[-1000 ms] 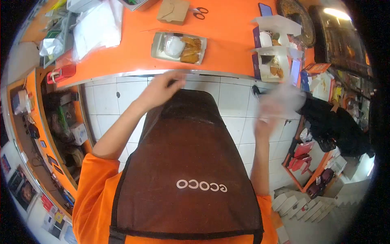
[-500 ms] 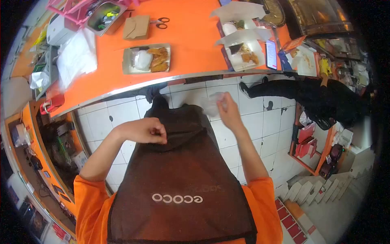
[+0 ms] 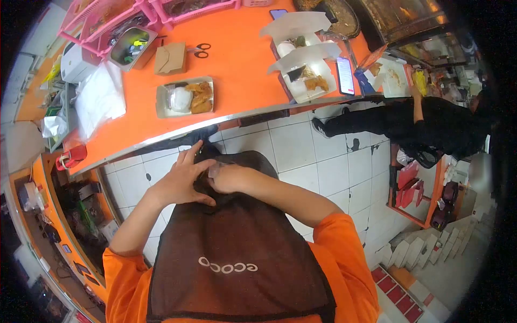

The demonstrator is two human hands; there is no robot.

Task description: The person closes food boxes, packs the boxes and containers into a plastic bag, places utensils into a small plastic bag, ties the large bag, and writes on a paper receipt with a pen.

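Observation:
My left hand (image 3: pixel 182 177) is in front of the dark apron (image 3: pixel 242 226), with its fingers spread and nothing held in them. My right hand (image 3: pixel 230 178) has come up against it, its fingers closed on a thin clear plastic piece (image 3: pixel 214 171). Most of that plastic is hidden between the two hands, and whether it is a bag or a glove I cannot make out. Ahead on the orange counter (image 3: pixel 237 64) sits an open meal box (image 3: pixel 161 110) with a white wrapped mound and fried pieces.
Two more open meal boxes (image 3: pixel 318 96) stand to the right, beside a phone (image 3: pixel 345 76). A closed kraft box (image 3: pixel 170 58), scissors (image 3: pixel 202 51), a metal tub (image 3: pixel 129 63) and plastic bags (image 3: pixel 99 99) lie at left. Another person (image 3: pixel 431 126) in black stands at right.
My right hand has moved left across the apron with the clear plastic, to beside my left hand. My left hand has spread its fingers and turned upward. The view has shifted slightly.

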